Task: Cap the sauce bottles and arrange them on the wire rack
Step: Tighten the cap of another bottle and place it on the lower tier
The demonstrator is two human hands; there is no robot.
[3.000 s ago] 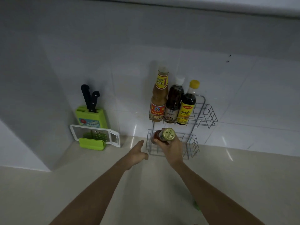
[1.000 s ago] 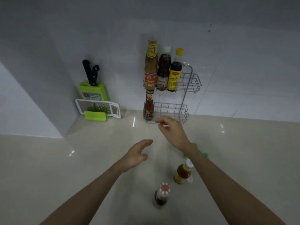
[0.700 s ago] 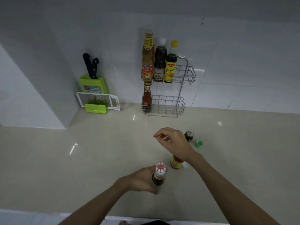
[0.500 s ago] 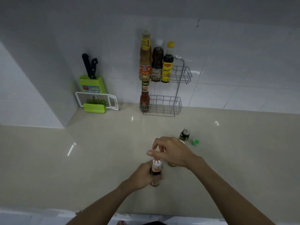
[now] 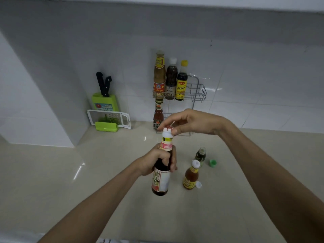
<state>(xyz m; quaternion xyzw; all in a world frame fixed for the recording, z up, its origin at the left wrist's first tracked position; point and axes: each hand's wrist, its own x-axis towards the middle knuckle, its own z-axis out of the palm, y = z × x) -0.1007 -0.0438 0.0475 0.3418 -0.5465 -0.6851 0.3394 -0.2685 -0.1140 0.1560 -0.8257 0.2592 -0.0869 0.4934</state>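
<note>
My left hand (image 5: 157, 163) grips the neck of a dark sauce bottle (image 5: 161, 181) held above the counter. My right hand (image 5: 191, 122) pinches its red-and-white cap (image 5: 168, 131) at the top. On the counter stand a small orange sauce bottle (image 5: 191, 177) with a white cap (image 5: 198, 185) beside it, and a small dark bottle (image 5: 200, 155) with a green cap (image 5: 213, 163) lying next to it. The wire rack (image 5: 197, 92) against the wall holds three bottles (image 5: 171, 79) on its upper shelf and a red chilli sauce bottle (image 5: 158, 114) on its lower shelf.
A green knife block (image 5: 105, 100) with two black-handled knives stands at the wall, left of the rack. A white-and-green grater (image 5: 108, 119) leans in front of it. A white tiled wall corner juts out at the left. The beige counter (image 5: 87, 181) spreads around the bottles.
My right hand left the red bottle on the lower shelf and came back. My left hand took the dark bottle and lifted it, and my right hand moved onto its cap.
</note>
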